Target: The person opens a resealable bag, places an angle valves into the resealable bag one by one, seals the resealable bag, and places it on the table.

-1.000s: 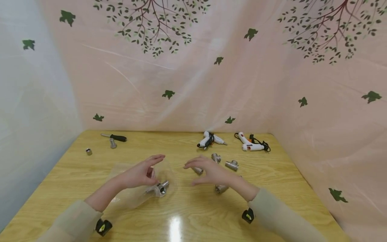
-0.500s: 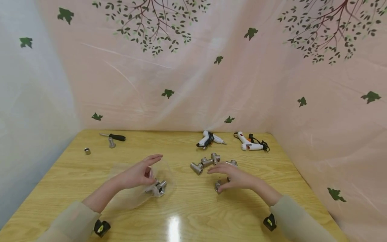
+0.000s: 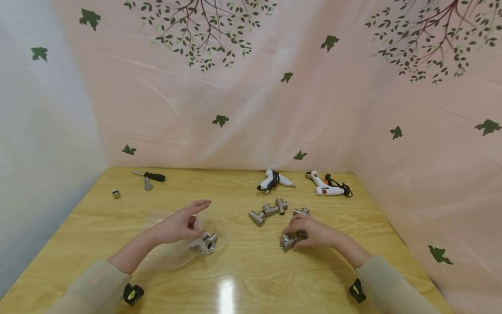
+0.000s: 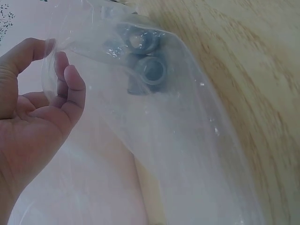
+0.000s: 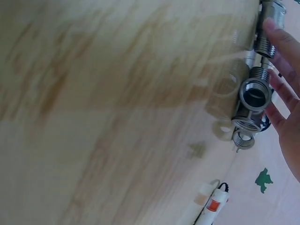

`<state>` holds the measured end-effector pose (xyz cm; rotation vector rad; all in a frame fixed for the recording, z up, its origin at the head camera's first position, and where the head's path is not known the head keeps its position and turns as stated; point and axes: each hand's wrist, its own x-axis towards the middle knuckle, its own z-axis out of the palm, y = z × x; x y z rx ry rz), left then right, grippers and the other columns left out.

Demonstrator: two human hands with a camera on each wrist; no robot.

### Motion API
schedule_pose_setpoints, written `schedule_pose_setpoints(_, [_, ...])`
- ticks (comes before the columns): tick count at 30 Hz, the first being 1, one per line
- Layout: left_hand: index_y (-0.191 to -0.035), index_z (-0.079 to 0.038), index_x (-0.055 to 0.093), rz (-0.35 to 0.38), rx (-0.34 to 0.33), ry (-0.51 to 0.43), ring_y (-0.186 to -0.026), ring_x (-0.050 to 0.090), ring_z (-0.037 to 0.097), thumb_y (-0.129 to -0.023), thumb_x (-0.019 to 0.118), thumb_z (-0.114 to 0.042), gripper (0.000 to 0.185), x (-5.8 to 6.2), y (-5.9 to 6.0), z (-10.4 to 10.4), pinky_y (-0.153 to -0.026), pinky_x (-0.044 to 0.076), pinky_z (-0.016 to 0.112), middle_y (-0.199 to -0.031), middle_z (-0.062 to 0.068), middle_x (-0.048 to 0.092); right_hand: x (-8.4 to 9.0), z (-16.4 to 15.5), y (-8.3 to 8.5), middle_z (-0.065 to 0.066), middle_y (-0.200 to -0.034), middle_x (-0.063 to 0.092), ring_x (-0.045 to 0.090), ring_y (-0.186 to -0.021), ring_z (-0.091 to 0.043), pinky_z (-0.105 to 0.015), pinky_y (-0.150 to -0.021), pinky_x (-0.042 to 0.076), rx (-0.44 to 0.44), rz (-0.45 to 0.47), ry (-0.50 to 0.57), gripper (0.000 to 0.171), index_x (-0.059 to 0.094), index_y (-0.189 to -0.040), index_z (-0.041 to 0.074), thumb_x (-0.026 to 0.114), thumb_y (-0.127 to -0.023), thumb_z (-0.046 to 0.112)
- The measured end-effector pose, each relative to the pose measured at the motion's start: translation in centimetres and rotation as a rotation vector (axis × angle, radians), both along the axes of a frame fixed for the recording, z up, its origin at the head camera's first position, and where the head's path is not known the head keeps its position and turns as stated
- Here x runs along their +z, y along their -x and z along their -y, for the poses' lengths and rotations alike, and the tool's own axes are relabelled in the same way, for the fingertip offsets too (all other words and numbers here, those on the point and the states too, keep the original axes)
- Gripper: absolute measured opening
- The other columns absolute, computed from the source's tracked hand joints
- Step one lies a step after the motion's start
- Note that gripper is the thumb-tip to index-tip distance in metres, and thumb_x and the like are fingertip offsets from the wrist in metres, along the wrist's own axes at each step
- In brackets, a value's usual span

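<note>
A: What is the left hand [image 3: 178,226] doing?

B: It holds a clear, thin plastic bag [image 3: 166,257] on the pale wood-grain surface [image 3: 243,266]. The thumb and upper fingers are spread well apart, the lower ones bent, with the plastic lying against them.

A: Anything in the bag?

B: Shiny silver metal pipe fittings [image 3: 211,240], at the end near the thumb. The left wrist view shows two round mouths through the plastic.

A: And the right hand [image 3: 315,233]?

B: Down at a silver metal T-shaped fitting [image 3: 287,243], to the right of the bag. The thumb is on the near side and the fingers reach over it; I can't tell whether they pinch it.

A: Are there more like that?

B: Three silver T-shaped fittings [image 3: 269,210] sit in a slanting row behind, and a fourth silver fitting [image 3: 302,211] lies just beyond the right hand.

A: What's at the back?

B: Two white glue guns with black cords [image 3: 267,181] on the right; on the left, a black-handled screwdriver [image 3: 154,177] beside a silver bolt-shaped piece [image 3: 147,183], and a short silver ring-shaped piece [image 3: 116,194].
</note>
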<state>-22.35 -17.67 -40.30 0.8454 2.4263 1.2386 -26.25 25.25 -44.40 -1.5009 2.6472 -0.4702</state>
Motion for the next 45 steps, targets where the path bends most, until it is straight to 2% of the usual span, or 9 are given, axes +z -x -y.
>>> schedule_pose_setpoints(6, [-0.150, -0.003, 0.022, 0.004, -0.006, -0.012, -0.062, 0.044, 0.006, -0.083, 0.067, -0.003, 0.080, 0.1, -0.1, -0.2, -0.057, 0.043, 0.021, -0.149, 0.019, 0.023, -0.2, 0.0, 0.0, 0.010, -0.107, 0.063, 0.051, -0.105, -0.014, -0.041, -0.091, 0.043, -0.064, 0.006, -0.060, 0.044, 0.066, -0.119, 0.017, 0.076, -0.077, 0.027])
schedule_pose_setpoints(15, [-0.150, -0.005, 0.022, 0.013, -0.007, -0.014, -0.061, 0.042, 0.006, -0.082, 0.066, 0.000, 0.081, 0.2, -0.3, 0.2, -0.056, 0.041, 0.021, -0.150, 0.019, 0.022, 0.9, 1.3, -0.2, 0.006, -0.099, 0.062, 0.051, -0.092, -0.009, -0.031, -0.079, 0.042, -0.049, -0.027, -0.079, 0.041, 0.069, -0.115, 0.013, 0.077, -0.077, 0.027])
schedule_pose_setpoints(18, [-0.150, -0.005, 0.021, 0.010, -0.012, -0.013, -0.061, 0.042, 0.006, -0.082, 0.065, 0.001, 0.081, 0.2, -0.3, 0.2, -0.056, 0.041, 0.021, -0.150, 0.020, 0.021, 1.4, 1.8, -0.3, 0.007, -0.099, 0.064, 0.052, -0.092, -0.009, -0.032, -0.080, 0.041, -0.041, -0.039, -0.080, 0.041, 0.068, -0.115, 0.012, 0.076, -0.078, 0.028])
schedule_pose_setpoints(25, [-0.150, -0.005, 0.021, 0.017, -0.021, -0.014, -0.063, 0.044, 0.007, -0.083, 0.066, 0.002, 0.082, 0.2, -0.4, 0.2, -0.057, 0.042, 0.022, -0.150, 0.021, 0.020, 3.1, 3.7, -0.5, 0.007, -0.101, 0.068, 0.054, -0.096, -0.013, -0.039, -0.082, 0.042, -0.048, -0.043, -0.012, 0.040, 0.067, -0.116, 0.011, 0.075, -0.080, 0.026])
schedule_pose_setpoints(32, [-0.151, -0.005, 0.020, 0.020, -0.024, -0.002, -0.064, 0.044, 0.007, -0.083, 0.065, 0.002, 0.082, 0.4, -0.4, 0.3, -0.058, 0.042, 0.022, -0.150, 0.020, 0.019, 4.8, 6.5, -0.6, 0.008, -0.095, 0.068, 0.055, -0.087, -0.014, -0.033, -0.076, 0.045, -0.050, -0.084, 0.078, 0.041, 0.068, -0.116, 0.010, 0.078, -0.077, 0.023])
schedule_pose_setpoints(37, [-0.151, -0.005, 0.020, 0.022, -0.027, -0.003, -0.063, 0.044, 0.007, -0.083, 0.065, 0.002, 0.082, 0.4, -0.3, 0.2, -0.057, 0.042, 0.022, -0.150, 0.020, 0.019, 5.9, 9.1, -1.1, 0.007, -0.098, 0.067, 0.058, -0.092, -0.015, -0.034, -0.080, 0.046, -0.098, -0.013, 0.110, 0.044, 0.066, -0.121, 0.012, 0.075, -0.080, 0.027])
schedule_pose_setpoints(39, [-0.151, -0.006, 0.020, 0.021, -0.026, 0.002, -0.063, 0.044, 0.008, -0.083, 0.065, 0.001, 0.082, 0.3, -0.3, 0.2, -0.057, 0.042, 0.022, -0.150, 0.019, 0.019, 5.8, 10.2, -1.3, 0.007, -0.098, 0.067, 0.058, -0.092, -0.014, -0.032, -0.079, 0.047, -0.121, 0.023, 0.134, 0.045, 0.065, -0.122, 0.013, 0.074, -0.081, 0.028])
schedule_pose_setpoints(43, [-0.151, -0.006, 0.020, 0.018, -0.022, 0.009, -0.063, 0.046, 0.008, -0.082, 0.066, 0.001, 0.083, 0.3, -0.2, 0.2, -0.057, 0.044, 0.022, -0.151, 0.019, 0.019, 5.1, 12.7, -1.3, 0.006, -0.093, 0.068, 0.058, -0.085, -0.015, -0.023, -0.066, 0.046, -0.151, 0.061, 0.194, 0.044, 0.066, -0.121, 0.012, 0.075, -0.081, 0.026])
schedule_pose_setpoints(45, [-0.150, -0.006, 0.021, 0.017, -0.020, 0.010, -0.064, 0.047, 0.008, -0.082, 0.066, 0.001, 0.083, 0.3, -0.2, 0.2, -0.058, 0.045, 0.023, -0.151, 0.019, 0.020, 4.7, 14.0, -1.4, 0.005, -0.091, 0.069, 0.058, -0.082, -0.017, -0.021, -0.065, 0.042, -0.165, 0.056, 0.203, 0.044, 0.066, -0.120, 0.013, 0.076, -0.080, 0.026])
